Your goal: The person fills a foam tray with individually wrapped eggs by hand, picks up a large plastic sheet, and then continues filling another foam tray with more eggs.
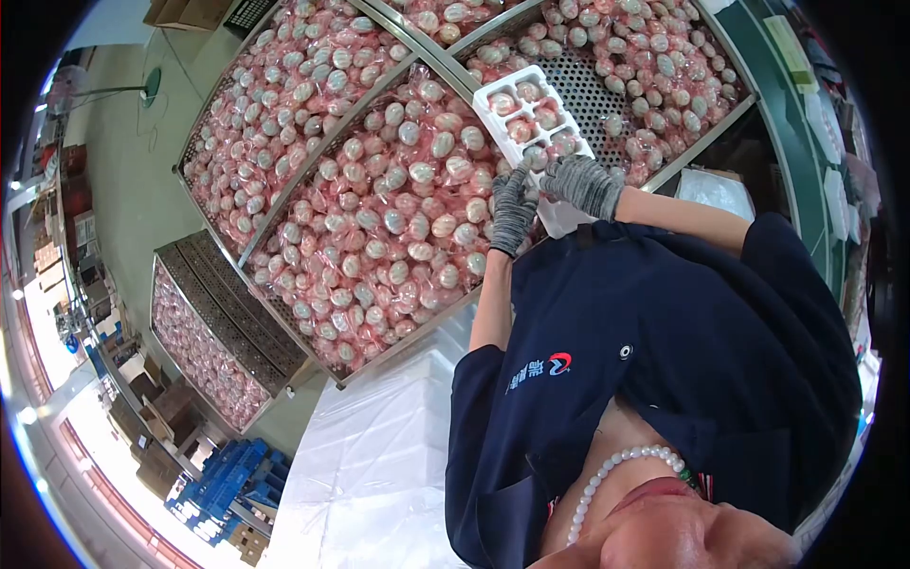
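Note:
A white compartment tray (482,101) lies slanted across the bins' divider in front of me. Several egg-shaped items in clear and reddish wrapping (520,130) fill its far pockets. My left hand (513,207), in a grey knit glove, is closed at the tray's near left side. Close beside it, my right hand (580,183), gloved alike, curls its fingers over the near pockets. Both sets of fingertips meet around the tray's near part, and what they pinch there is hidden. The tray's near end shows white below the hands.
Metal-framed bins hold many wrapped egg-shaped items (393,223). The right bin's perforated floor (578,90) shows partly. White sheeting (365,455) covers a surface at lower left. Another filled bin (204,346) and blue pallets (223,479) stand further left. A green surface (777,114) runs along the right.

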`<state>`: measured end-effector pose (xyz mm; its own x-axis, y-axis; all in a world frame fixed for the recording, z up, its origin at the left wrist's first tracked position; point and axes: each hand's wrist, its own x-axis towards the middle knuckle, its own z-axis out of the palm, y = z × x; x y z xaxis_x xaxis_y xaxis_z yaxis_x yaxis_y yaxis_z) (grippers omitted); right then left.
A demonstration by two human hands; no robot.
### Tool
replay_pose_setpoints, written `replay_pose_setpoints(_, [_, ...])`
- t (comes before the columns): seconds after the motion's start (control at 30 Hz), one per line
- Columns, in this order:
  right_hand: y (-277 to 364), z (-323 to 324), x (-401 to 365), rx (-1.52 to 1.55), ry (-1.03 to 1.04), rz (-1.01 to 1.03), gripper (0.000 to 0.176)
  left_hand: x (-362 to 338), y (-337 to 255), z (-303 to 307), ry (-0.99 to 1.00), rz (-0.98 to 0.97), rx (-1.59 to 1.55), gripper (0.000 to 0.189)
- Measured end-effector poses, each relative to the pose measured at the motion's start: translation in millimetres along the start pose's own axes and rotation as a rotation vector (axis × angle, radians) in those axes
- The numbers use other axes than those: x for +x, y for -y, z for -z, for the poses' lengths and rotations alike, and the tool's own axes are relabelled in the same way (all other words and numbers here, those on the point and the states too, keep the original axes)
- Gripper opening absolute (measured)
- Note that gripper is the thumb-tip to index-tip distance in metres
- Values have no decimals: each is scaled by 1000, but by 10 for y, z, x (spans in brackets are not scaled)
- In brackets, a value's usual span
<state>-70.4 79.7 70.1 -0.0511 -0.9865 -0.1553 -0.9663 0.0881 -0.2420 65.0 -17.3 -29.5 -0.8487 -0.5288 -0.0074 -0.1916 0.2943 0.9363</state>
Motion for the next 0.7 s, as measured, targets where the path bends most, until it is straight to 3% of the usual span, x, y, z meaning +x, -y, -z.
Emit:
replay_pose_setpoints(0.1, [-3,17,-44,68,-12,-40,13,7,-10,7,27,147,-155,52])
replay_pose_setpoints(0.17, [16,15,-48,114,-27,-81,14,-2,-66,25,22,102,-76,57])
replay_pose_setpoints(0.23, [36,17,-40,109,93,-186,15,-8,-150,48,20,56,5,63])
replay_pose_setpoints(0.4, [-29,37,-166,181,5,-143,23,-19,-317,30,-19,222,-132,56])
replay_pose_setpoints(0.47, [-49,68,-172,163,-58,-105,27,-24,-301,18,-43,170,-42,54])
replay_pose_setpoints(0.53, [-116,108,-136,86,243,-66,35,-30,-297,-11,-57,111,47,52])
replay_pose_setpoints(0.57, [-131,182,-109,60,213,51,32,-37,-304,-34,-80,103,110,52])
replay_pose_setpoints(0.67, [-60,85,4,-79,166,6,24,-62,-333,-42,-87,129,138,52])
replay_pose_setpoints(0.7, [-74,106,30,213,235,-42,16,-65,-342,-26,-84,82,220,52])
